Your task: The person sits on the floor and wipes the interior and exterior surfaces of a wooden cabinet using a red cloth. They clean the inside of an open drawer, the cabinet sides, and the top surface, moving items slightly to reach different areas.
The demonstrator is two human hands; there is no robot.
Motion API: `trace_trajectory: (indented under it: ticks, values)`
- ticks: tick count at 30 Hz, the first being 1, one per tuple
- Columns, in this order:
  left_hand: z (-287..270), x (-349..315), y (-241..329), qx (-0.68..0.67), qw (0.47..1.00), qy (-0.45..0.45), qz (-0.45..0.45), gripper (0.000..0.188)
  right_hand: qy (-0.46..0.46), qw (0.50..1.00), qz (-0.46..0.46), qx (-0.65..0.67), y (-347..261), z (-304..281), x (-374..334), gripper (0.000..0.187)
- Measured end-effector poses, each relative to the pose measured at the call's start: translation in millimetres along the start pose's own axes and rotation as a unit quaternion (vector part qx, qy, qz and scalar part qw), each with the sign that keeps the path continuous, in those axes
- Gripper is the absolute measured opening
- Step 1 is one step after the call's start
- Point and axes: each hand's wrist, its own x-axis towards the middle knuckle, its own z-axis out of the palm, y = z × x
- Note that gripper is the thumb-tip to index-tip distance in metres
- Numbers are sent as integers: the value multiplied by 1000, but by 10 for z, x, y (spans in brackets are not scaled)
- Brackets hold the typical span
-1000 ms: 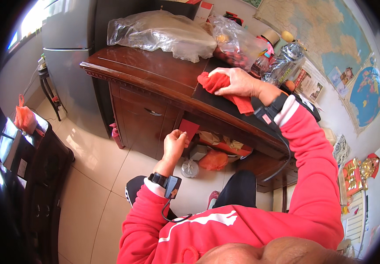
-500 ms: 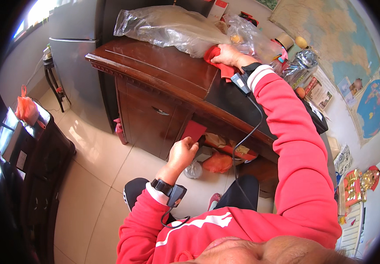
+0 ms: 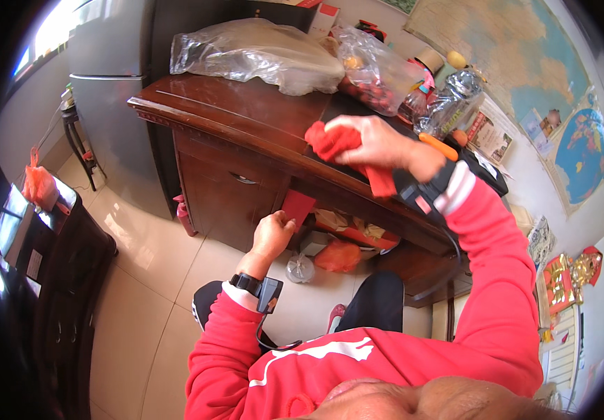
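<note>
My right hand (image 3: 380,142) is closed round a bunched red cloth (image 3: 335,141) at the front edge of the dark wooden cabinet (image 3: 246,105). One end of the cloth hangs below my palm. My left hand (image 3: 272,236) hovers in front of the cabinet's open lower shelf, its fingers curled in and nothing visible in them. Behind the cloth, a large clear plastic bag (image 3: 260,56) lies across the cabinet top. Beside it sits a second clear bag (image 3: 379,70) with red things inside.
An orange, carrot-like thing (image 3: 439,147) lies by my right wrist. A red bag (image 3: 338,256) and a tied clear bag (image 3: 300,269) sit low by the cabinet. The grey fridge (image 3: 109,126) stands at the left, with a dark low cabinet (image 3: 64,308) nearer me.
My right hand has drawn the red cloth from beside the plastic bags toward me, to the cabinet's front edge. The left hand has shifted slightly left. The whole view has shifted a little.
</note>
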Motion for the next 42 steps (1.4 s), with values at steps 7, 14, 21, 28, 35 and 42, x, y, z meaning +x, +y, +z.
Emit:
trace_trajectory:
  ticks: [7,14,21,28,35,42]
  values:
    - [-128,-248,194,62,997,-4,37,27,71,993,96,7,-132,-100,-1213,53]
    - [-166,-302,229,80,994,-34,67,27,114,958,241,-106,1270,-291,-749,54]
    - [15,-37,228,83,994,-28,71,27,98,986,96,-90,756,-27,144,52]
    - [208,20,190,119,989,-59,59,26,102,987,-68,-105,-345,213,-371,50]
    - [-98,-273,46,187,979,-78,33,30,104,982,155,-20,658,-221,-1451,47]
    - [-283,-367,68,226,967,-110,34,35,76,918,325,-215,1519,-507,-1483,51]
